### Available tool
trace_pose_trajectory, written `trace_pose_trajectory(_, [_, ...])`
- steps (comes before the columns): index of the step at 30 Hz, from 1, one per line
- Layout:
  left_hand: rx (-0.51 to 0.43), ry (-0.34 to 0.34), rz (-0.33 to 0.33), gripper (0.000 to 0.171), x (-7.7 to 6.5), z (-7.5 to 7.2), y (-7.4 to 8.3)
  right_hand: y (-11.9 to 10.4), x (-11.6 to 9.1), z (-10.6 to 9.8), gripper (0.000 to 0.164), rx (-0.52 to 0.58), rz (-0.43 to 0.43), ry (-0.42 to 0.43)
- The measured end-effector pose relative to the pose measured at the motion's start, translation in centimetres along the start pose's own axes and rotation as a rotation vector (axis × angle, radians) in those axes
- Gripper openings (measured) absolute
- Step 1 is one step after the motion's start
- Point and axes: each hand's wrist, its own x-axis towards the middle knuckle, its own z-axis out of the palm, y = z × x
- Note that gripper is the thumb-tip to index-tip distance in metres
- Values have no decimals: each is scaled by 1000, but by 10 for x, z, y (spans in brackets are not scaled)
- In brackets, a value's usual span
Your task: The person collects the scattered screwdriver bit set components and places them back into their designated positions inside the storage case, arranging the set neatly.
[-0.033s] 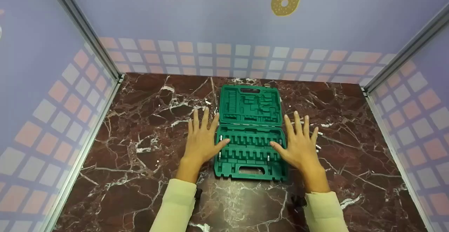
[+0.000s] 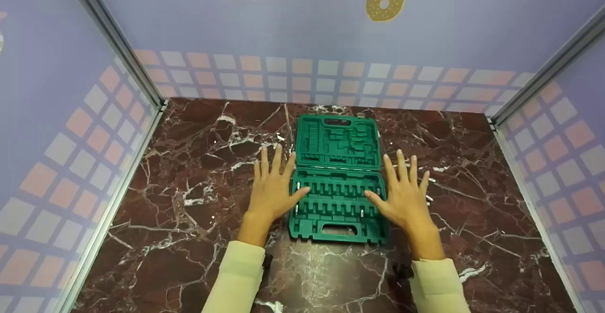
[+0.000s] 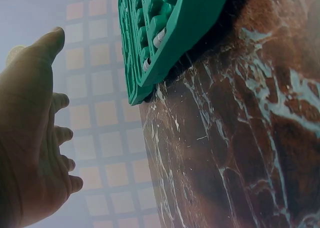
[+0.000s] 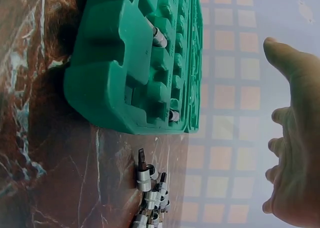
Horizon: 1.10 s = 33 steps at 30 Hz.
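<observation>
A green plastic tool case (image 2: 338, 198) lies unfolded on the marbled surface, lid half away from me. Several silvery sockets, such as one metal socket (image 2: 362, 213), stand in the slots of its near half; the other slots show bare. Above the case's left edge hovers my left hand (image 2: 272, 192), palm down, fingers spread and holding nothing. My right hand (image 2: 402, 197) hovers likewise at the right edge, its thumb over the case. The wrist views show both hands apart from the case. A pile of bit sockets (image 4: 150, 193) lies beside the case, mostly hidden under my right hand in the head view.
Pale purple panels with a checked border, such as the back wall (image 2: 302, 29), enclose the surface on the left, right and far sides. Metal posts (image 2: 118, 43) stand at the back corners. The dark red marbled tabletop (image 2: 189, 247) spreads around the case.
</observation>
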Motion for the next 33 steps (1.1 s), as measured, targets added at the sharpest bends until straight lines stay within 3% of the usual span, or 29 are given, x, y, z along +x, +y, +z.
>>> trace_pose_trajectory(18, [21,-16,13,96,-2,-4,-1,11,-4,-2,100,25,-41,52])
trace_pose_trajectory(33, [13,-58,33,94,-2,4,-7,47,-14,-1,98,23,-62,64])
